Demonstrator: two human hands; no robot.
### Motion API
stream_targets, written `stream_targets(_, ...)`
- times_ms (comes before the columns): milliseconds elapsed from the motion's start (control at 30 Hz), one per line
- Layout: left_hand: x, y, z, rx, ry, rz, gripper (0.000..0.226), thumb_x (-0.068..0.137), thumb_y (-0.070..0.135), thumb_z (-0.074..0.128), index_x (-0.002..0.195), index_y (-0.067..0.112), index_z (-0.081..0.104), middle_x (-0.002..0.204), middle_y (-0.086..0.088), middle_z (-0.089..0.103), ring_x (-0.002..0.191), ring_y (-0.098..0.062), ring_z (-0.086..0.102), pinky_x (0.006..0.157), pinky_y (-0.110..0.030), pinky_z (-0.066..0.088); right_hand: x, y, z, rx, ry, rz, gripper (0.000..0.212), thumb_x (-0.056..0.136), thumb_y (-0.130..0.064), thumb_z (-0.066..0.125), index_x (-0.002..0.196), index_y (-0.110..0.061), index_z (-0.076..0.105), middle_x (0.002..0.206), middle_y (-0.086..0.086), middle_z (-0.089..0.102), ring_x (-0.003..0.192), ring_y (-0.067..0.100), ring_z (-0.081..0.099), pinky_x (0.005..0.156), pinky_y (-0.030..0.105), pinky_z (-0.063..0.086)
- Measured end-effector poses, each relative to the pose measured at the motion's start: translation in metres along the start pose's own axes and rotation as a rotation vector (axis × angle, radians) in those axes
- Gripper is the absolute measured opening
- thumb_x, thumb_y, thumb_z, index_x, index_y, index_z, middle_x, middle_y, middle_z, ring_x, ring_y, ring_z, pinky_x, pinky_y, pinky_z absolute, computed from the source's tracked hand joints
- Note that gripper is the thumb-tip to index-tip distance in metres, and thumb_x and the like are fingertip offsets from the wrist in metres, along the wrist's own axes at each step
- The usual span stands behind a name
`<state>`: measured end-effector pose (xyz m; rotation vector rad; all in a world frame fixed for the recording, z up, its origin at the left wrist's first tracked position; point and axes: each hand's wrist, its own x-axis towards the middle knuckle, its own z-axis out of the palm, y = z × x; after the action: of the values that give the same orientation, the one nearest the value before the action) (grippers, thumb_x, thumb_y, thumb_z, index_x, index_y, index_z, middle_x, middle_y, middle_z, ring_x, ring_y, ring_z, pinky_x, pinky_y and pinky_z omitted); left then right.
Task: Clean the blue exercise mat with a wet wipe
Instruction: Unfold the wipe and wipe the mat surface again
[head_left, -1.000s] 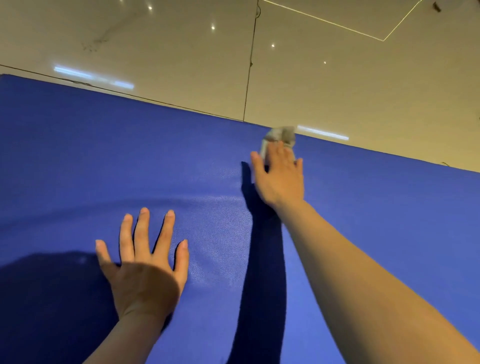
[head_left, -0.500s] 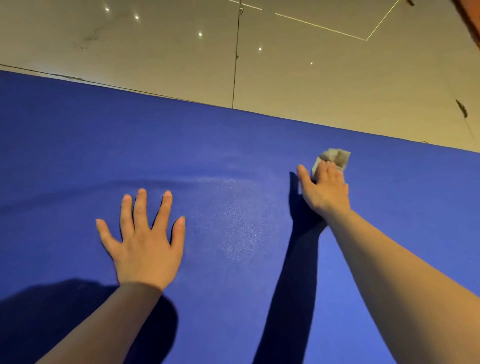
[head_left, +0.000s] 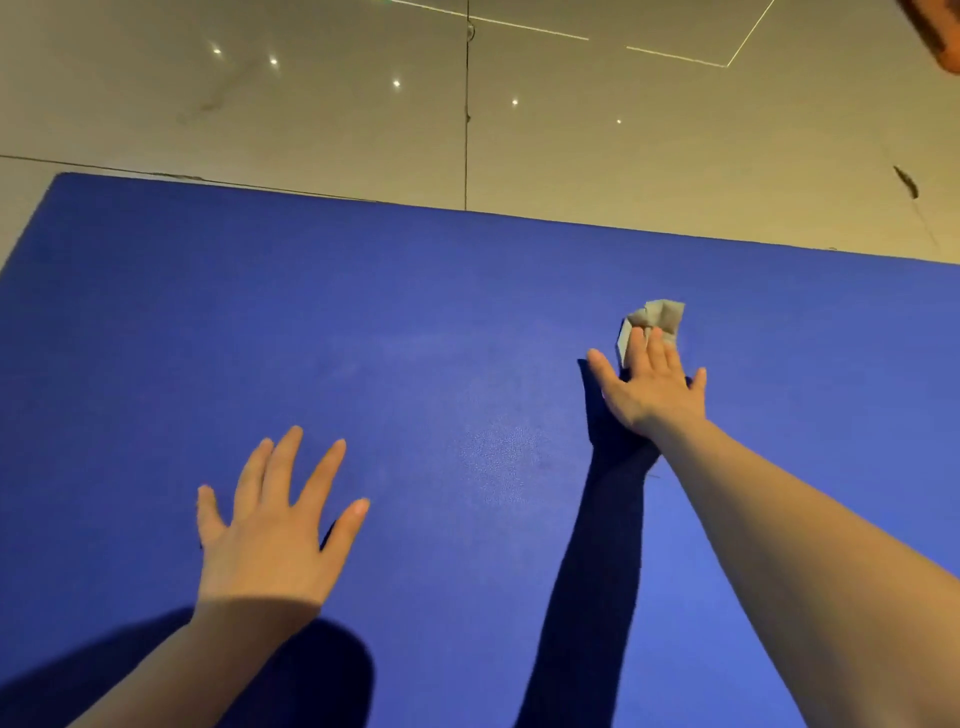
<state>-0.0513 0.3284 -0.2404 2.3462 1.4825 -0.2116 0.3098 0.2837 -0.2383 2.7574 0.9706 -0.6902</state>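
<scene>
Head view showed the fingers (head_left: 655, 349) of the right hand (head_left: 649, 387) laid straight and close together on a crumpled pale grey wet wipe (head_left: 655, 318), pressing it flat against the blue textured exercise mat (head_left: 467, 338). Its thumb stuck out to the left and the little finger splayed to the right, both off the wipe. Only the far part of the wipe peeked out beyond the fingertips; the rest was hidden under the hand, so its full shape could not be made out. It lay toward the mat's far edge, right of the middle.

Nearer the near edge and to the left, the left hand (head_left: 270, 540) lay with all fingers spread wide apart and straight, holding nothing; whether the palm actually touched the mat was hard to tell. Both forearms ran out of the bottom of the picture, cut off there. Dark shadows of the arms fell on the mat beside them.

Beyond the mat's far edge stretched a glossy beige tiled floor (head_left: 623, 156) with small light reflections. An orange-brown object (head_left: 937, 36) showed at the top right corner, cropped and blurred beyond recognition.
</scene>
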Motion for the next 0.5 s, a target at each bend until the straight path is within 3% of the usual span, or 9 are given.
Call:
stream_targets(67,-0.019,-0.021,0.009,0.098,-0.054,0.047,0.064,0.093,0.068,0.019,0.138,0.032,0.048,0.143,-0.010,0.047,0.133,-0.026,0.033,0.086,-0.076,0.037,-0.013,-0.021,0.012,0.046,0.026,-0.037,0.088,0.092,-0.073,0.019,0.157,-0.019,-0.004,0.164,0.000,-0.010,0.150,0.017,-0.011,0.120,0.051,-0.005)
stream_targets(133,-0.030,-0.032,0.015,0.144,-0.001,0.017,0.064,0.090,0.069,0.024,0.137,0.032,0.048,0.140,-0.010,0.048,0.130,-0.028,0.035,0.079,-0.076,0.039,-0.028,-0.055,0.025,0.047,0.041,-0.149,0.085,0.095,-0.069,0.020,0.157,-0.017,-0.005,0.164,0.002,-0.011,0.150,0.019,-0.012,0.121,0.047,-0.007)
stream_targets(233,-0.034,-0.030,0.009,0.144,0.105,0.019,0.063,0.085,0.063,0.035,0.137,0.031,0.048,0.141,-0.011,0.046,0.129,-0.030,0.034,0.077,-0.077,0.038,-0.053,-0.092,0.039,-0.017,0.052,-0.379,0.078,0.098,-0.064,0.020,0.157,-0.019,-0.003,0.164,-0.001,-0.011,0.150,0.018,-0.013,0.120,0.043,-0.010)
stream_targets(367,-0.042,-0.028,0.002,0.168,0.118,0.090,0.064,0.087,0.061,0.032,0.140,0.027,0.046,0.142,-0.015,0.045,0.131,-0.033,0.035,0.087,-0.077,0.032,-0.071,-0.099,0.043,-0.131,-0.010,-0.629,0.070,0.099,-0.061,0.020,0.157,-0.025,0.003,0.164,-0.007,-0.008,0.150,0.012,-0.011,0.119,0.044,-0.013)
stream_targets(433,-0.048,-0.030,0.003,0.209,0.119,0.224,0.062,0.093,0.061,0.023,0.140,0.025,0.043,0.143,-0.016,0.046,0.132,-0.034,0.037,0.091,-0.076,0.026,-0.071,-0.083,0.044,-0.135,0.018,-0.606,0.067,0.099,-0.061,0.019,0.157,-0.029,0.008,0.164,-0.011,-0.002,0.149,0.007,-0.005,0.119,0.047,-0.013)
stream_targets(500,-0.055,-0.031,0.010,0.223,0.116,0.335,0.063,0.097,0.061,0.013,0.139,0.024,0.042,0.143,-0.015,0.046,0.131,-0.034,0.039,0.090,-0.077,0.025,-0.067,-0.052,0.045,0.046,0.101,-0.382,0.067,0.097,-0.063,0.021,0.154,-0.028,0.020,0.163,-0.011,0.009,0.149,0.007,0.007,0.119,0.051,-0.008)
